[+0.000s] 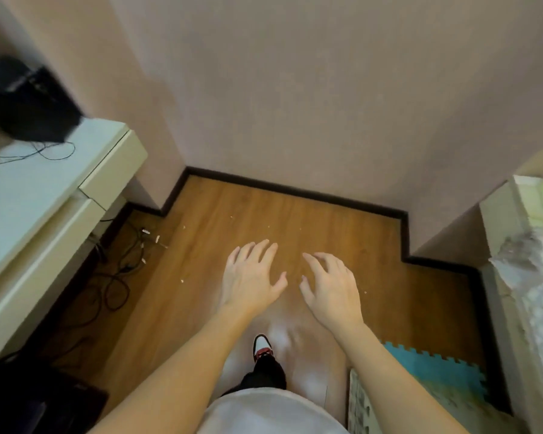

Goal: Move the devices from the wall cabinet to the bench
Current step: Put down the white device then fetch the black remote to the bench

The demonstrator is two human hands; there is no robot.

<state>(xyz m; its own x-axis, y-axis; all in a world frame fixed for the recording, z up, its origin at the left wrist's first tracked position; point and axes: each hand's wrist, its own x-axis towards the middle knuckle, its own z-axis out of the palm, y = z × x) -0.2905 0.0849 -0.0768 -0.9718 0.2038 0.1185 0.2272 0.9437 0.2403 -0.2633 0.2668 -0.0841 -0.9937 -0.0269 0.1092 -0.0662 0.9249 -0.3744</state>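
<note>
I record both hands held out in front of me, palms down, over the brown wood-plank floor (295,211). The left hand (251,281) has its fingers straight and fanned apart, thumb out to the side, and it holds nothing. The right hand (331,288) sits just beside it, apart from it. Its fingers are spread and slightly bent at the tips, and it also holds nothing. Neither hand touches any object.

A black box-shaped device (29,104) stands at the far left on top of a pale cream drawer unit (85,180), well apart from both hands. It is blurred, so I cannot tell its make. Thin black wires (49,153) trail from it across the unit's top. More black cables (116,270) lie tangled on the floor beside the unit, with small white scraps (157,239) near them.

A dull pink wall (295,89) with a dark skirting board (295,189) closes the corner ahead. Below the hands I see one white, red and black shoe (261,347). A blue interlocking foam mat (436,368) lies at lower right.
</note>
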